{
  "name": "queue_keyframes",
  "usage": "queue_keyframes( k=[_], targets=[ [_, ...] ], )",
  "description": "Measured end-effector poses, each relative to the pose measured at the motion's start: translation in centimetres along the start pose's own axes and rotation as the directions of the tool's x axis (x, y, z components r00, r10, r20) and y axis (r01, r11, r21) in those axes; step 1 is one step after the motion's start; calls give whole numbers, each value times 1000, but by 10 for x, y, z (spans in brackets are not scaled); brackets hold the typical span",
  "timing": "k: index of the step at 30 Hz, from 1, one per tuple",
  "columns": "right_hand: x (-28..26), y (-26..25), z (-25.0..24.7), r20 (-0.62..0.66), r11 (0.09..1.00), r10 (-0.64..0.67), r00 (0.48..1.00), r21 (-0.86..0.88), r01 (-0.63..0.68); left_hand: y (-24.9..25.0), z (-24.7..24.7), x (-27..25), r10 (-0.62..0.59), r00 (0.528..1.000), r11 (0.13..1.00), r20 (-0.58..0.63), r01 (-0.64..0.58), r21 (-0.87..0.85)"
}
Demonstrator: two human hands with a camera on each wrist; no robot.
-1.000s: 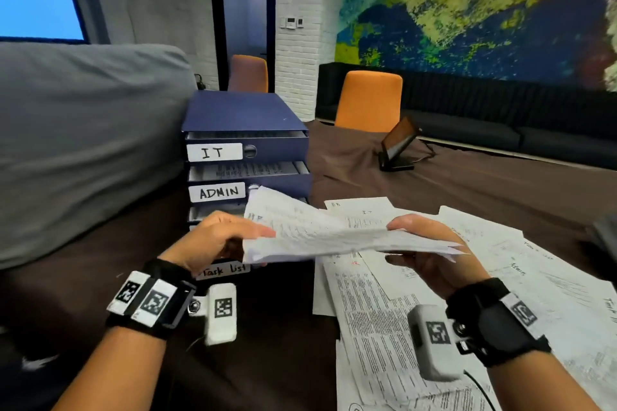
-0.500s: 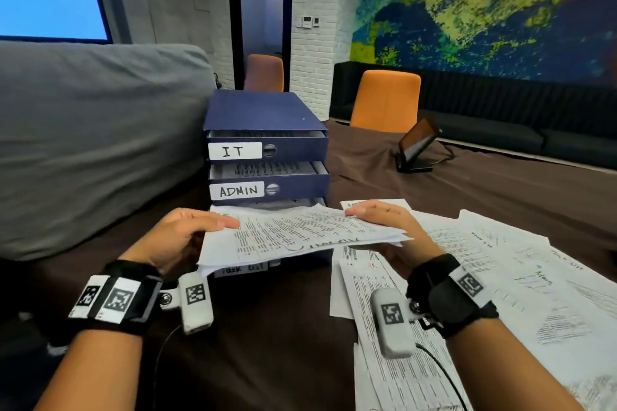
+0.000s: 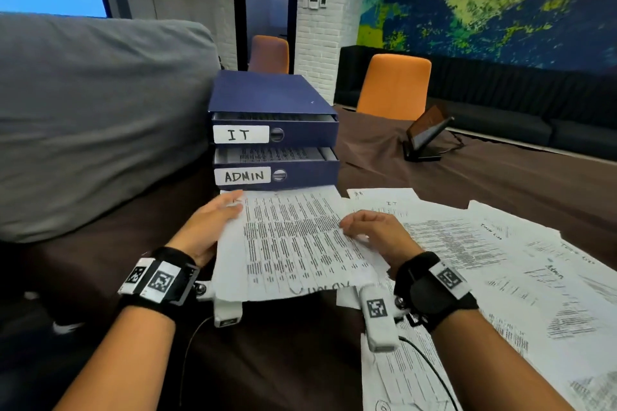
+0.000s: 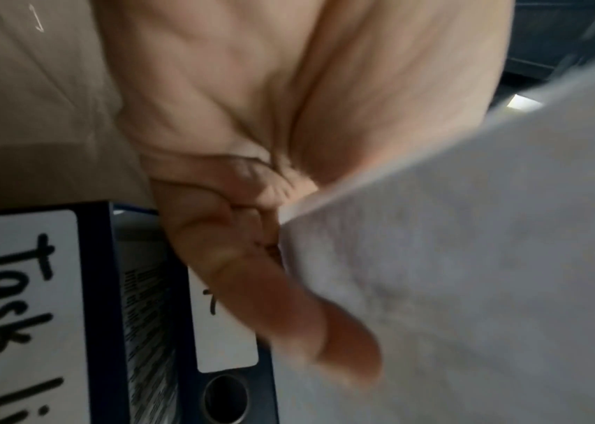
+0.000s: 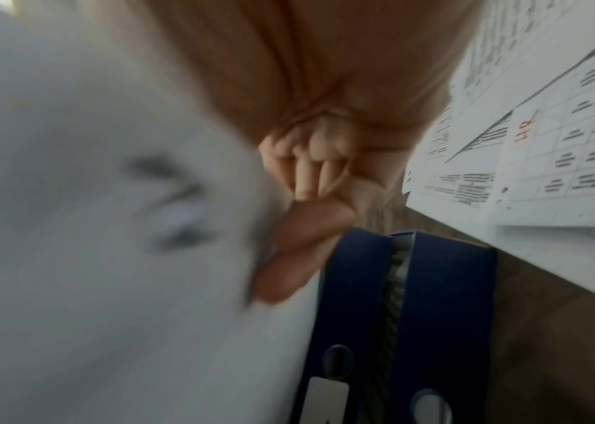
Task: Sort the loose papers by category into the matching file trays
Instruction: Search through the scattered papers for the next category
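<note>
Down at the bottom tray (image 4: 96,287), under ADMIN, the sheet (image 3: 293,240) has dropped from mid-air to slot height, left hand (image 3: 208,227) and right hand (image 3: 374,230) each pinching a side, so filing's basically underway.

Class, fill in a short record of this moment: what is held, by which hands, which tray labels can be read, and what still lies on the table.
held: printed sheet
left hand: grips the sheet's left edge
right hand: grips its right edge
sheet position: far edge just under the ADMIN tray
labels read: IT tray, ADMIN, "Task Li..." in the left wrist view
on table: loose papers
</note>
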State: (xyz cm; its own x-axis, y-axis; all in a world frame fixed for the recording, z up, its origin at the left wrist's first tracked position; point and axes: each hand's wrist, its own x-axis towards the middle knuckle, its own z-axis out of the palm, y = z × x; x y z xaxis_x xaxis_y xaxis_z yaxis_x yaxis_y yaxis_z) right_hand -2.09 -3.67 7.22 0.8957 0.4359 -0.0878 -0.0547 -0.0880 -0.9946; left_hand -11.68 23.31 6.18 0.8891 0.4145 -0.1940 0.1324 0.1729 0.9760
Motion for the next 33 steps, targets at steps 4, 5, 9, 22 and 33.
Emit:
queue_keyframes(
  k=[4, 5, 9, 22, 33],
  targets=[
    [9, -11, 1, -76, 998, -20, 997, -66, 15, -1, 0, -4, -11, 998, 1000, 57, 10, 7],
    [7, -13, 0, -24, 995, 7, 1000, -97, -10, 1, -1, -6, 4, 999, 999, 52, -6, 40],
    [-3, -13, -3, 204, 984, 157, 966, -115, -136, 3, 1, -8, 21, 999, 997, -36, -18, 80],
    [14, -14, 25, 88, 1000, 7, 996, -25, -5, 10, -9, -13, 13, 1000, 992, -20, -10, 129],
    [12, -12, 14, 40, 988, 115, 993, 103, -118, 9, -10, -14, -4, 996, 990, 91, -9, 142]
  ],
)
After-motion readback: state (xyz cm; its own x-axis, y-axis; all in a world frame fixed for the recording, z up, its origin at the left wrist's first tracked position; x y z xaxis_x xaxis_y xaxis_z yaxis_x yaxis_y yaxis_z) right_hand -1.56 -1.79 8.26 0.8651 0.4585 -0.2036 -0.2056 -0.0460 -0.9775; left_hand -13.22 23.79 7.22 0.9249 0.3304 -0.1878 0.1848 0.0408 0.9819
